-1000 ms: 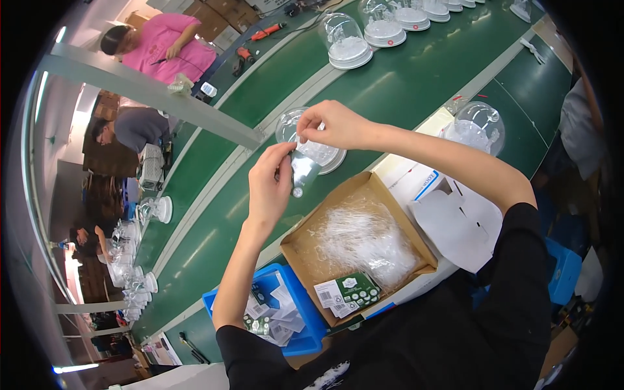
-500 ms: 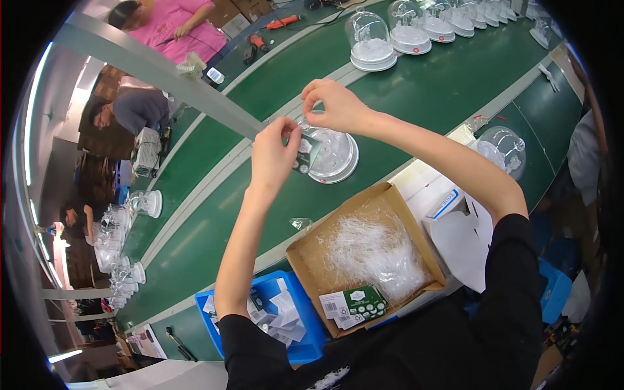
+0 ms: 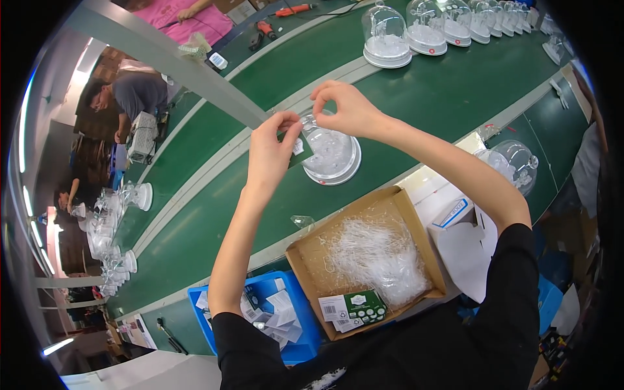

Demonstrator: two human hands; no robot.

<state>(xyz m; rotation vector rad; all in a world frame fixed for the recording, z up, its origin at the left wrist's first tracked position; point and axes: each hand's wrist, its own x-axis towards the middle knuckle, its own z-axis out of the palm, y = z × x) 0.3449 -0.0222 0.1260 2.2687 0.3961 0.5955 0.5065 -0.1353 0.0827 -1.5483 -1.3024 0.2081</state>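
Note:
Between the thumb and fingers of my left hand (image 3: 272, 144) is a small green card (image 3: 299, 153) with a white patch, partly hidden by the hand. Just beyond it a clear dome (image 3: 333, 156) on a round white base stands on the green conveyor belt. My right hand (image 3: 348, 112) is raised over the dome's top end, thumb and forefinger pinched into a ring. Whatever is in that pinch is too fine to make out; a thin clear strand could be there.
Nearest me, a cardboard box (image 3: 301, 263) holds clear plastic strands (image 3: 374, 250) and printed cards (image 3: 351, 310). Beside it sits a blue bin (image 3: 312, 335) of paper slips. Domes (image 3: 387, 39) line the belt's far right; more (image 3: 133, 196) stand left. A metal post (image 3: 188, 68) slants behind my left hand. Co-workers are beyond.
The whole view has shifted slightly. My right hand has drawn a little away from my left, and the green card in my left hand has turned.

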